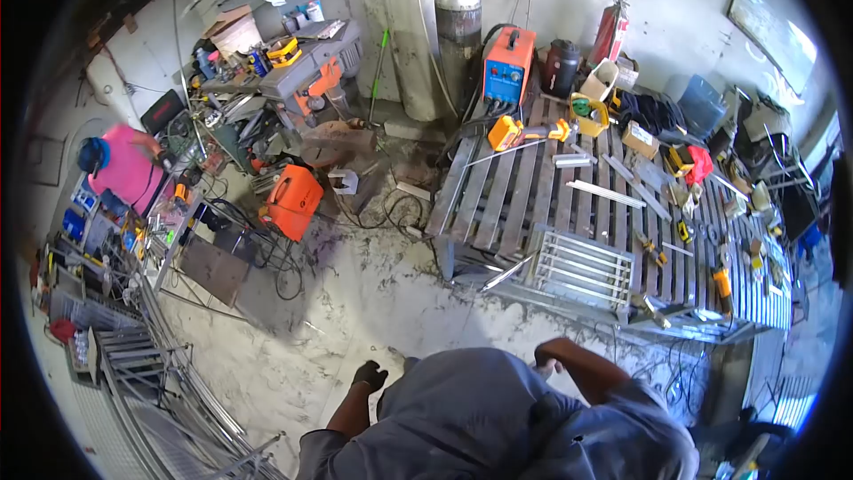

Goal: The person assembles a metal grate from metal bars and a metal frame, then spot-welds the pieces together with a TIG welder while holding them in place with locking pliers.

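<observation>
My left hand (370, 376), in a dark glove, hangs above the floor left of my body. Its fingers are loosely bent and a little apart, and I see nothing in them. My right hand (549, 359) is held close to my right side, with fingers curled downward. My torso partly covers it, so whatever may be in it is hidden. Nearest to it is the slatted metal table (480, 229), whose front edge carries a welded metal grille (582, 271). Neither hand touches the table.
An orange machine (294, 203) with cables stands on the floor. A blue-and-orange welding machine (507, 67) and gas cylinder (458, 22) are at the back. A co-worker in a pink shirt (129, 169) bends at the left. Metal bars (191, 391) lie lower left; a yellow power tool (506, 133) is on the table.
</observation>
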`<state>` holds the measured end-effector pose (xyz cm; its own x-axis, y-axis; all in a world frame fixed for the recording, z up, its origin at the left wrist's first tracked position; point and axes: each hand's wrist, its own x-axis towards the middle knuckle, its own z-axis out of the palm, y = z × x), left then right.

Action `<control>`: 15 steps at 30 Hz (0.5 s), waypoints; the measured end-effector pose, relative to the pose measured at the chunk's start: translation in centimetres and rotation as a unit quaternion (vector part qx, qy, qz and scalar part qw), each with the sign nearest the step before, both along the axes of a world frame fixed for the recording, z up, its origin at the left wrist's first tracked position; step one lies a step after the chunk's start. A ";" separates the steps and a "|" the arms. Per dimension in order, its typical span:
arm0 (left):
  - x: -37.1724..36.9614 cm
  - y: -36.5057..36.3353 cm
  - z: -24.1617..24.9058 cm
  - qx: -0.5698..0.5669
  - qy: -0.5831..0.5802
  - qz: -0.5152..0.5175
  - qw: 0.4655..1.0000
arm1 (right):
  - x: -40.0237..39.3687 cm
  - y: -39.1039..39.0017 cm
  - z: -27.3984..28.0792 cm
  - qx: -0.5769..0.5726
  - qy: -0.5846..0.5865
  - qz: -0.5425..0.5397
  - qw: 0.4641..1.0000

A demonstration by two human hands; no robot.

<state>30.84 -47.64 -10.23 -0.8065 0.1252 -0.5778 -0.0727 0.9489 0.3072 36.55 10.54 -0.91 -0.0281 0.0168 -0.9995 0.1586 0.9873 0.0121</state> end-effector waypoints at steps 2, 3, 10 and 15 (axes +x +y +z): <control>-2.2 -3.3 0.5 0.015 0.014 0.016 1.000 | -3.2 -4.9 4.3 -0.012 0.063 0.020 0.998; -3.6 -4.6 0.8 0.014 0.008 0.014 1.000 | -5.8 -8.4 12.1 -0.020 0.083 -0.005 0.996; -10.8 -9.3 2.1 0.040 0.025 -0.030 0.998 | -19.0 -12.5 15.3 -0.210 0.545 -0.054 0.810; -16.1 -7.4 3.5 0.116 0.075 0.028 0.990 | -34.8 -10.0 18.7 -0.262 0.470 -0.441 0.719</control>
<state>14.70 -55.04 -6.77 -0.8907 0.1929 -0.4117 -0.0609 0.8467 0.5285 1.72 0.53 17.75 -0.9037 0.0707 -0.4222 0.4208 0.3280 -0.8458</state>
